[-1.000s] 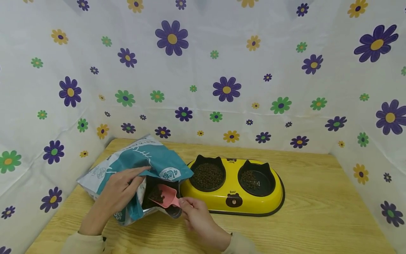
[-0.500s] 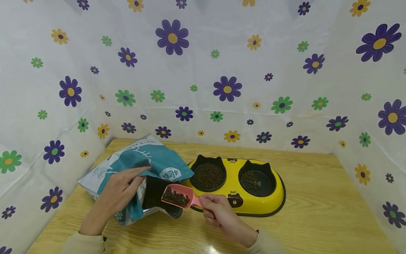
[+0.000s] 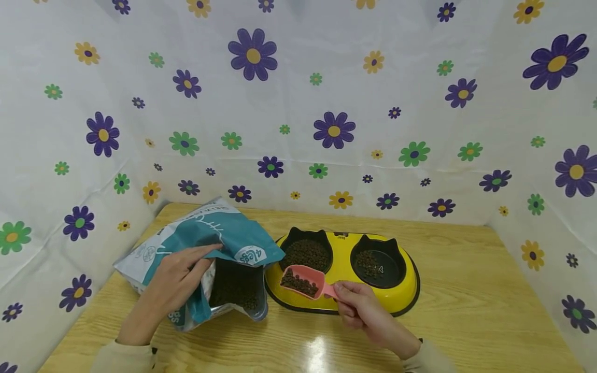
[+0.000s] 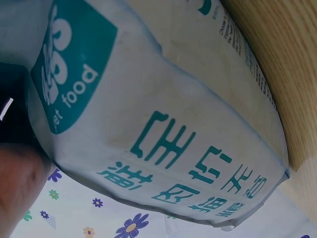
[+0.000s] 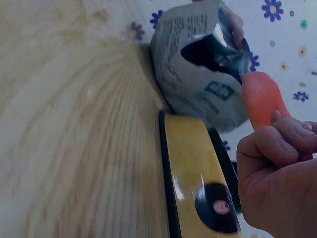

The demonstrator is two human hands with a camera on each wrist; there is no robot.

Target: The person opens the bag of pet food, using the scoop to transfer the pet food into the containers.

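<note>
My left hand (image 3: 174, 280) grips the upper edge of a blue-and-white pet food bag (image 3: 205, 225), which lies on its side with its mouth facing right. Dark kibble shows inside the opening. My right hand (image 3: 368, 315) holds the handle of a pink scoop (image 3: 319, 275) filled with brown kibble. The scoop hovers over the front edge of a yellow double-bowl feeder (image 3: 342, 259), just below its left bowl. That bowl holds much kibble (image 3: 305, 255); the black right bowl (image 3: 389, 264) has a small heap at its left side. In the right wrist view, the scoop's underside (image 5: 262, 96) shows.
A wooden table (image 3: 475, 300) carries the bag at left and the feeder in the middle. White flower-printed cloth (image 3: 298, 93) hangs behind and on both sides. The feeder's left end stands close beside the bag's mouth.
My right hand has drawn the scoop, loaded with kibble, out of the bag and moved it right to the feeder's front edge. My left hand and the bag have stayed in place.
</note>
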